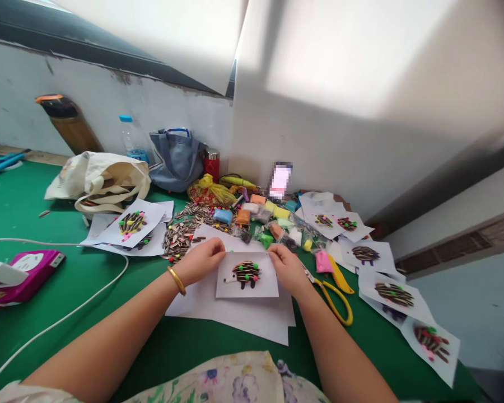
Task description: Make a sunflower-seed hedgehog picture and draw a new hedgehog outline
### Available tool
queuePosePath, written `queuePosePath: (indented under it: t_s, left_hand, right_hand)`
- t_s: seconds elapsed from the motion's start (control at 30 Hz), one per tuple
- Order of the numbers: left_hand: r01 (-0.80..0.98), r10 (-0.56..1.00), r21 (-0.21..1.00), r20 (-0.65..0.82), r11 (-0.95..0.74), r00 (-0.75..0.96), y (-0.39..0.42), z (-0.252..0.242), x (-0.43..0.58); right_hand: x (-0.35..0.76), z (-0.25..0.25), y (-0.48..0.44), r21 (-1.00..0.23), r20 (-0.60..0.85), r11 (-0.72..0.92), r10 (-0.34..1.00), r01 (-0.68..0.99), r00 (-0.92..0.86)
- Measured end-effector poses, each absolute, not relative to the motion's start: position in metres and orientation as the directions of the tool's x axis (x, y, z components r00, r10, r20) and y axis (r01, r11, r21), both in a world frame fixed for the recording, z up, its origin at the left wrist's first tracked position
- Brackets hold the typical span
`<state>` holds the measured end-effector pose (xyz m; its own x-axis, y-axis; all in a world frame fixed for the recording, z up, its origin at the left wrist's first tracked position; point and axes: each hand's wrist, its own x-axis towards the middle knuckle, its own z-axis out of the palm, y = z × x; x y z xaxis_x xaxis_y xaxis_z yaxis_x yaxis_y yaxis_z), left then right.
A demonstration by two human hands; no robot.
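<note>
A small white card (260, 284) with a hedgehog made of sunflower seeds and clay dots (246, 272) lies on a stack of white paper (252, 316). My left hand (202, 259), with a gold bangle at the wrist, pinches the card's upper left corner. My right hand (286, 267) grips its upper right corner. Both hands are closed on the card's edges. Just behind the card a heap of sunflower seeds (180, 235) spreads over the green table (75, 280).
Several finished hedgehog cards (397, 294) line the table's right edge, another (132, 224) sits at left. Yellow scissors (334, 299), clay packets (256, 215), a yellow bag (210, 191), a cloth tote (103, 179), a grey bag (176, 157), bottles, a pink case (27, 274) and a white cable (67, 316) lie around.
</note>
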<state>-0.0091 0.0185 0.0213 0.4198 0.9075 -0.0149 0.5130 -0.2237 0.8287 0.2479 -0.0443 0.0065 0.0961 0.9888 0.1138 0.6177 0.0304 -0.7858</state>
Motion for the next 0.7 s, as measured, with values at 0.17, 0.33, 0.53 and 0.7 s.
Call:
queuePosePath:
  t_s: [0.17, 0.33, 0.53, 0.7]
  left_hand:
    - [0.237, 0.887, 0.959, -0.241, 0.156, 0.395, 0.011, 0.03, -0.006]
    - [0.046, 0.773, 0.886, -0.427, 0.462, 0.469, -0.008, 0.038, -0.012]
    - [-0.137, 0.773, 0.812, -0.467, 0.567, 0.428, -0.022, 0.039, -0.031]
    - [-0.344, 0.889, 0.82, -0.432, 0.457, 0.151, -0.008, 0.042, -0.073]
  right_hand:
    - [0.248, 0.001, -0.04, -0.947, -0.086, -0.124, 0.987, 0.295, 0.138]
    - [0.244, -0.003, -0.041, -0.984, -0.154, -0.164, 0.979, 0.063, 0.129]
    - [0.24, 0.001, -0.045, -0.983, -0.18, -0.177, 0.98, -0.042, 0.085]
    - [0.24, 0.003, -0.046, -0.986, -0.167, -0.166, 0.985, -0.019, 0.036]
